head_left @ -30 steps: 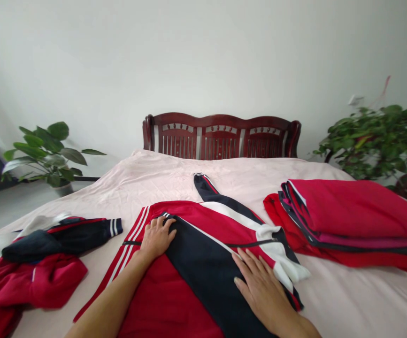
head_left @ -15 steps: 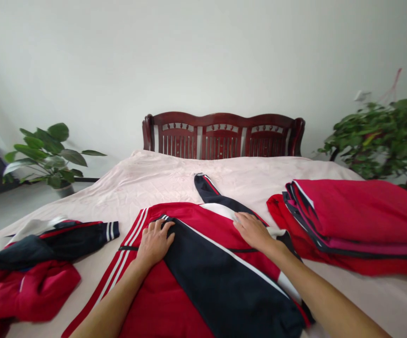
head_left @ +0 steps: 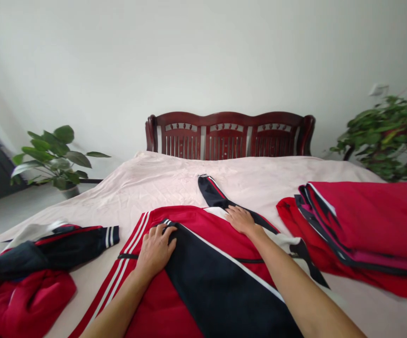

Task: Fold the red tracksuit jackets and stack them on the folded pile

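Our left hand (head_left: 156,251) and right hand (head_left: 241,220) lie flat, with fingers open and gripping nothing, on the red-and-navy track jacket (head_left: 217,286) at the middle of the bed (head_left: 175,180). Its long axis runs toward the wooden headboard (head_left: 229,136), and the navy sleeve (head_left: 210,190) points there, nearer our right hand. A folded red stack (head_left: 365,220) lies near the right edge, a crumpled garment (head_left: 23,300) near the left.

On the bed (head_left: 126,188), a tracksuit jacket (head_left: 220,286) lies between a crumpled garment (head_left: 27,300) and a folded stack (head_left: 368,220).
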A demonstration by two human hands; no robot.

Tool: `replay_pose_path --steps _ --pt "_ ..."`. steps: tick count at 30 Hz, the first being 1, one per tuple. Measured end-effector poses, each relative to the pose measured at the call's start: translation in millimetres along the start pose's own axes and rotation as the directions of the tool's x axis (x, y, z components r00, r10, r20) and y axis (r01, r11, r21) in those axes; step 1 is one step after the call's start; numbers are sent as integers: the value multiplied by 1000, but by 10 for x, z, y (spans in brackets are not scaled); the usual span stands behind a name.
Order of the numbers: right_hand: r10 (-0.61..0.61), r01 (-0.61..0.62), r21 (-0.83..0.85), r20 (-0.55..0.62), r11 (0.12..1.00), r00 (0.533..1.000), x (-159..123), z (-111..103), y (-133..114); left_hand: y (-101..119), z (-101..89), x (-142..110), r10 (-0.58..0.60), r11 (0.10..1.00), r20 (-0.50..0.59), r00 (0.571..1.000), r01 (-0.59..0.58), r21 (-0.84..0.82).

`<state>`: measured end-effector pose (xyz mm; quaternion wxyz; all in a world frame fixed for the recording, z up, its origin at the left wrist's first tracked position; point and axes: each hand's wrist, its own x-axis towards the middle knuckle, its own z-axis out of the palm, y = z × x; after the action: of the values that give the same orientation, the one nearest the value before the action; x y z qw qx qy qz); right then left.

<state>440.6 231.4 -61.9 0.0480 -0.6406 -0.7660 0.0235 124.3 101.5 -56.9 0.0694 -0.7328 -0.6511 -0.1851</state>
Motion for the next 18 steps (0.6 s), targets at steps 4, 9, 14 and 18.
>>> replay_pose_path --steps 4,9,14,18 --pt "23 -23 11 -55 1000 998 -40 -41 25 -4 -9 0 -1 1000 -6 1000 1 -22" --pt "272 -277 12 -225 961 936 -79 -133 143 -8 -16 2 -11 999 -8 1000 10 -37" --pt "379 -395 0 -278 919 882 -123 -208 289 -22 8 13 -10 999 -28 1000 9 -47" --pt "204 -224 -35 -291 974 935 -172 -257 206 -18 12 21 -18 999 -22 1000 17 -49"
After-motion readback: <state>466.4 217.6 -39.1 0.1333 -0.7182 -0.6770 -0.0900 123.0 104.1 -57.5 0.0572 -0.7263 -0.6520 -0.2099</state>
